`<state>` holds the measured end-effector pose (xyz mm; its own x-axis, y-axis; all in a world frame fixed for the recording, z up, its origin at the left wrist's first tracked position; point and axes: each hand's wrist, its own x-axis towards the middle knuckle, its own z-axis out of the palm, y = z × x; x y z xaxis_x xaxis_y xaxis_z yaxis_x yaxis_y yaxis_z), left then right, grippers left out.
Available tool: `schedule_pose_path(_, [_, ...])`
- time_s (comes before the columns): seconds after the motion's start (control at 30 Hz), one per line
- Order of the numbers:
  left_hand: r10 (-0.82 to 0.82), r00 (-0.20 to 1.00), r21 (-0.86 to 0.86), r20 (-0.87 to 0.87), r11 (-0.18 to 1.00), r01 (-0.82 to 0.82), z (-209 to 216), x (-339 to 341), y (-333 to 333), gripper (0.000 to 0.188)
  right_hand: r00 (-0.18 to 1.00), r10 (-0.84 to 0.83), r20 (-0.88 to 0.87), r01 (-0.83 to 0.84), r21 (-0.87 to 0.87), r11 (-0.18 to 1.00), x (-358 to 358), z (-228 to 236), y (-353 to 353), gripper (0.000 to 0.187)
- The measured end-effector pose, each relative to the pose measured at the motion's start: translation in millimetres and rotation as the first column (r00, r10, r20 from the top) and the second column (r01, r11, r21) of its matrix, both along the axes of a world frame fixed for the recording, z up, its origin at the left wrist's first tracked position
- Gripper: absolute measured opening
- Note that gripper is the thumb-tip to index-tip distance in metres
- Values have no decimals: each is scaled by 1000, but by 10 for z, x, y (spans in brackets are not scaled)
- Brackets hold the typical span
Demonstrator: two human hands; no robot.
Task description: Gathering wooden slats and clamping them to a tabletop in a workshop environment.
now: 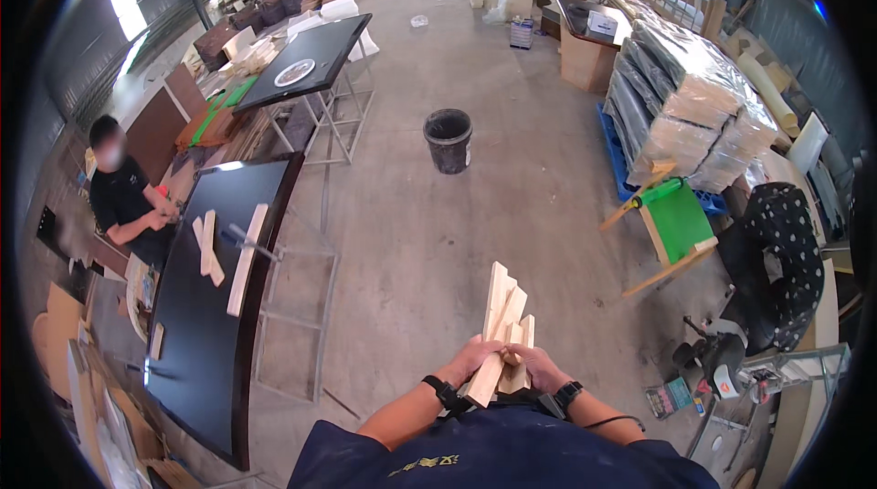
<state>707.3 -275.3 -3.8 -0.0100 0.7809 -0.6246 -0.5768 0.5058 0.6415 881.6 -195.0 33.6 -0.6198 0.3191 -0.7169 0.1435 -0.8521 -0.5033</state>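
Note:
Both my hands hold a bundle of short pale wooden slats [501,315] upright in front of my chest. My left hand [469,361] grips the lower left of the bundle, and my right hand [533,366] wraps the lower right. The slats fan out upward over the concrete floor. Each wrist wears a dark band.
A long black curved tabletop [196,343] on a metal frame stands at my left, with pale wooden strips [247,259] lying on it. A seated person [128,201] works beside it. A black bucket [448,140] stands ahead. Wrapped board stacks [685,105] and a green-panelled frame [678,219] stand at right.

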Motion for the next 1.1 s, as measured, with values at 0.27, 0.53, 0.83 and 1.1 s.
schedule_pose_path(0.27, [205, 971, 0, -121, 978, -207, -93, -1668, 1406, 31, 960, 266, 92, -263, -39, 964, -1929, -394, 1843, 46])
schedule_pose_path(0.53, [348, 932, -52, -99, 934, -354, 152, -3438, 2496, 36, 897, 441, 40, -443, 94, 892, -3923, -358, 3155, 40])
schedule_pose_path(0.83, [254, 964, -28, -84, 966, -257, -48, -5488, 4211, 44, 961, 240, 138, -233, -63, 970, -5845, -407, 4620, 42])
schedule_pose_path(1.1, [129, 987, -1, -91, 992, -130, 44, -6961, 5543, 35, 990, 140, -28, -142, -202, 969, -7166, -349, 5752, 40])
